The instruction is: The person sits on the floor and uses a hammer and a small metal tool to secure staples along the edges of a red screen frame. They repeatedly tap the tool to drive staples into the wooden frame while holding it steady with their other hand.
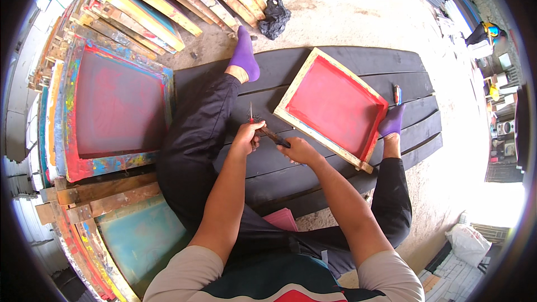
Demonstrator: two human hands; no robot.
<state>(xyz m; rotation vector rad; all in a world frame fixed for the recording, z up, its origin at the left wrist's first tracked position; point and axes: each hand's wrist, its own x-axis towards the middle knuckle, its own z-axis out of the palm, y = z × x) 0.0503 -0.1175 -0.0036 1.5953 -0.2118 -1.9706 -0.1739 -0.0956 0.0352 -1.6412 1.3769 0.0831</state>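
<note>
My left hand (248,137) is closed in front of me over the dark boards (268,170). A thin, pale pointed piece with a red base (251,116) sticks up from its fingers; its kind is unclear. My right hand (298,151) is wrapped round a long tool with a black handle (281,140). The tool's brownish far end reaches my left fingers, and its working tip is hidden there. Small dark scraps (257,118) lie just beyond my left fingertips. To the right, a wooden-framed screen with a red mesh (338,109) lies aslant on the boards, apart from both hands.
A paint-stained screen frame (118,103) stands at left, with stacked frames (145,8) behind. A bluish-green screen (142,240) sits lower left. My purple-socked feet (244,59) flank the work. A small red-and-blue object (397,95), pink sheets (281,220) and black plastic bag (274,18) lie around.
</note>
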